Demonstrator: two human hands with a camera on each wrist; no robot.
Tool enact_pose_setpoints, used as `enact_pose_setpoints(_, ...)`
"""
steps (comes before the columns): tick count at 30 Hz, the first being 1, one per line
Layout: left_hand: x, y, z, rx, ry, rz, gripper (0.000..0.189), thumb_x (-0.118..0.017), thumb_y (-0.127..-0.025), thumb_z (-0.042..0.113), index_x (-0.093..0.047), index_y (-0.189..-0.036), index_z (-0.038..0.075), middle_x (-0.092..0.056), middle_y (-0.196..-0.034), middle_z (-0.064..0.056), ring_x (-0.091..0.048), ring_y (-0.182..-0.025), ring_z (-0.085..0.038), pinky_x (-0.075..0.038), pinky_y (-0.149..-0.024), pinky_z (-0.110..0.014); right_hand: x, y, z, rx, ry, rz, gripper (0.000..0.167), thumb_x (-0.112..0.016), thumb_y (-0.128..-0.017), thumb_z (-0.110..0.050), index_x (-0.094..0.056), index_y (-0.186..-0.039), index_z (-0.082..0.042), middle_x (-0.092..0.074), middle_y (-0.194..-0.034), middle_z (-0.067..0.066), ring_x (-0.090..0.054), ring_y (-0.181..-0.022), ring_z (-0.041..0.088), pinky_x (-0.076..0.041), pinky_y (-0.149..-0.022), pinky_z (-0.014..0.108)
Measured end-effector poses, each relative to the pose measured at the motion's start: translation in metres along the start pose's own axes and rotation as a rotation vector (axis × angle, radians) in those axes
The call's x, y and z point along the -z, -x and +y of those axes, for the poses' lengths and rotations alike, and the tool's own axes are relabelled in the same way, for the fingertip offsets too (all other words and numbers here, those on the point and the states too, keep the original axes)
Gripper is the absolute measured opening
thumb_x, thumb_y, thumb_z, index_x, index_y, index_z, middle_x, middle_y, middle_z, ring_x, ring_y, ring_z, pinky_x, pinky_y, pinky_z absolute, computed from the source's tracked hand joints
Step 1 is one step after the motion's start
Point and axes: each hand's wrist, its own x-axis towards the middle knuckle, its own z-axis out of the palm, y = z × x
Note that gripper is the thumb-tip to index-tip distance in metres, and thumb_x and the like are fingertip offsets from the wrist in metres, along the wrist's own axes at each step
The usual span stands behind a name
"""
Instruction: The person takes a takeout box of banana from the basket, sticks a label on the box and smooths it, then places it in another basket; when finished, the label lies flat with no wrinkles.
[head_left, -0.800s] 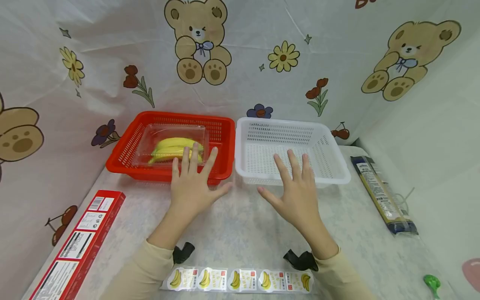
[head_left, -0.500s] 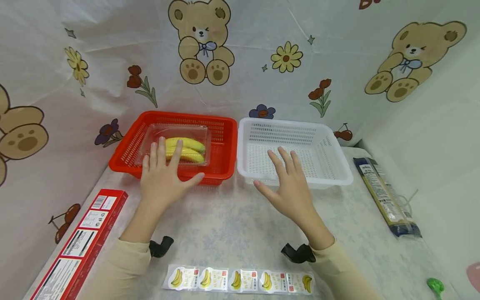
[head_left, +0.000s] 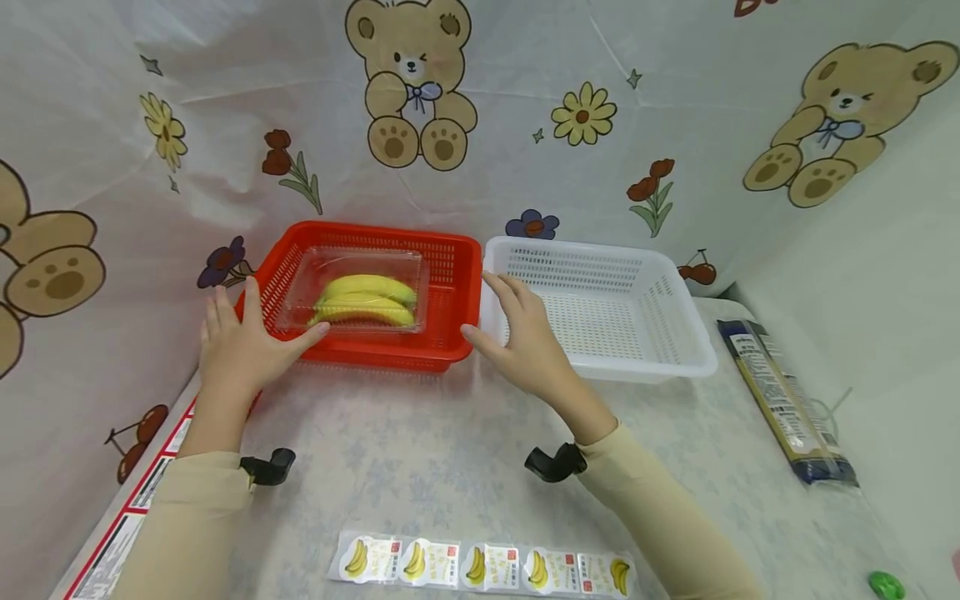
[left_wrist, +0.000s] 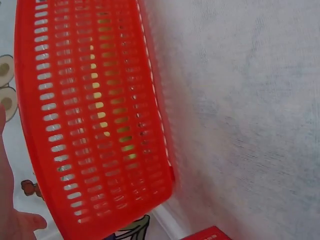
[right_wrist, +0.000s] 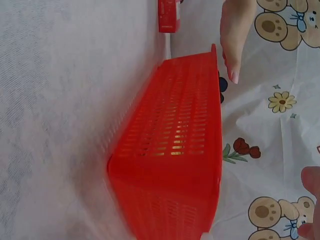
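Note:
A red plastic basket (head_left: 390, 233) stands at the back left. Inside it lies a clear plastic container (head_left: 405, 260) with yellow bananas (head_left: 367, 287) in it. My left hand (head_left: 243, 354) is at the basket's left end, fingers extended and thumb reaching over the near rim. At the right end, my right hand (head_left: 528, 342) has its thumb by the basket's corner and its fingers over the border with the white basket (head_left: 577, 271). Neither hand grips anything. The wrist views show the red basket's slotted side wall (left_wrist: 100, 110) with yellow behind the slots.
A strip of banana stickers (head_left: 483, 567) lies near the front. A long red and white box (head_left: 150, 483) runs along the left edge, partly behind the left arm. To the right are a long blue and yellow packet (head_left: 783, 400) and a small green object (head_left: 887, 585).
My left hand has moved left, from in front of the banana container to the red basket's left end. The right hand has shifted left from the white basket to the red basket's right end.

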Motion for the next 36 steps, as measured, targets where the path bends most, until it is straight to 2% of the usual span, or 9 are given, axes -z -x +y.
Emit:
enact_pose_setpoints(3, -0.002, -0.002, -0.003, 0.016, 0.029, -0.030, 0.135, -0.052, -0.073, 0.088, 0.012, -0.157, 0.003, 0.014, -0.158, -0.037, 0.008, -0.146, -0.057, 0.001, -0.115, -0.072, -0.013, -0.015, -0.008, -0.014, -0.062, -0.054, 0.077, -0.060, -0.091, -0.056, -0.027, -0.156, -0.031, -0.029, -0.159, 0.002, -0.030, -0.144, 0.027, -0.038, -0.110, 0.059)
enact_pose_setpoints(8, -0.007, -0.002, -0.007, 0.031, 0.010, -0.063, 0.138, -0.050, -0.075, 0.087, 0.010, -0.153, -0.010, 0.009, -0.157, -0.041, 0.007, -0.145, -0.060, 0.000, -0.115, -0.072, -0.042, -0.039, -0.024, -0.018, -0.106, -0.131, 0.078, -0.062, -0.092, -0.053, -0.024, -0.157, -0.033, -0.030, -0.158, 0.002, -0.033, -0.141, 0.027, -0.041, -0.108, 0.057)
enact_pose_setpoints(13, -0.010, -0.002, -0.011, 0.028, -0.034, -0.071, 0.141, -0.048, -0.074, 0.089, 0.009, -0.152, -0.013, 0.007, -0.157, -0.041, 0.007, -0.145, -0.059, -0.002, -0.115, -0.072, -0.071, -0.061, -0.034, -0.028, -0.079, -0.171, 0.077, -0.059, -0.093, -0.055, -0.023, -0.157, -0.034, -0.032, -0.157, 0.004, -0.036, -0.140, 0.030, -0.040, -0.110, 0.056)
enact_pose_setpoints(20, -0.011, -0.004, -0.011, 0.025, -0.060, -0.076, 0.143, -0.048, -0.071, 0.092, 0.007, -0.152, -0.013, 0.005, -0.157, -0.041, 0.004, -0.145, -0.059, -0.002, -0.115, -0.072, -0.105, -0.090, -0.035, -0.145, -0.055, -0.201, 0.082, -0.057, -0.091, -0.062, -0.020, -0.158, -0.033, -0.027, -0.159, 0.010, -0.033, -0.143, 0.037, -0.042, -0.108, 0.058)
enact_pose_setpoints(24, -0.012, -0.004, -0.012, 0.024, -0.057, -0.085, 0.145, -0.048, -0.069, 0.093, 0.007, -0.152, -0.012, 0.003, -0.157, -0.040, 0.003, -0.146, -0.058, -0.001, -0.116, -0.071, -0.116, -0.102, -0.031, -0.242, -0.045, -0.204, 0.083, -0.055, -0.090, -0.064, -0.016, -0.158, -0.036, -0.018, -0.163, 0.012, -0.030, -0.144, 0.046, -0.040, -0.108, 0.060)
enact_pose_setpoints(28, -0.014, -0.004, -0.011, 0.029, -0.048, -0.094, 0.146, -0.048, -0.068, 0.093, 0.009, -0.152, -0.012, 0.004, -0.157, -0.040, 0.003, -0.145, -0.058, -0.001, -0.116, -0.071, -0.119, -0.106, -0.023, -0.327, -0.093, -0.264, 0.084, -0.052, -0.090, -0.067, -0.010, -0.159, -0.040, -0.010, -0.165, 0.016, -0.028, -0.145, 0.047, -0.035, -0.111, 0.064)
enact_pose_setpoints(31, -0.013, -0.004, -0.011, 0.032, -0.046, -0.093, 0.146, -0.050, -0.068, 0.092, 0.009, -0.152, -0.012, 0.004, -0.157, -0.040, 0.004, -0.145, -0.058, -0.001, -0.116, -0.071, -0.120, -0.109, -0.020, -0.341, -0.165, -0.311, 0.084, -0.049, -0.092, -0.067, -0.006, -0.159, -0.040, -0.013, -0.166, 0.014, -0.021, -0.150, 0.045, -0.028, -0.113, 0.067)
enact_pose_setpoints(36, -0.011, -0.005, -0.011, 0.028, -0.041, -0.115, 0.145, -0.051, -0.070, 0.091, 0.012, -0.151, -0.012, 0.007, -0.157, -0.041, 0.007, -0.145, -0.059, 0.001, -0.115, -0.071, -0.121, -0.113, -0.017, -0.329, -0.237, -0.320, 0.077, -0.047, -0.098, -0.057, -0.006, -0.160, -0.035, -0.022, -0.166, 0.008, -0.009, -0.153, 0.043, -0.020, -0.116, 0.068)
